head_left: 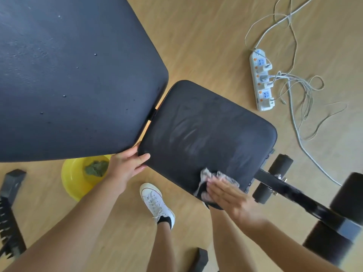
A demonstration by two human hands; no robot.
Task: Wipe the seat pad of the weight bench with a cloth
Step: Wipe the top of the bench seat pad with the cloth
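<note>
Here, wood floor [206, 46], one streaked black seat pad [206, 130], one yellow basin [72, 179], one power strip [262, 79]. Right hand [229, 195] pressed one cloth [208, 175], fingers flat together; left hand [125, 165] gripped the pad's corner.

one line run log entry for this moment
step: wiping | right hand: flat on cloth at seat pad near edge | left hand: gripping pad corner

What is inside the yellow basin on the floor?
The yellow basin holds a crumpled green cloth. Its far side is hidden under the back pad, so whether it holds water cannot be told.
</note>
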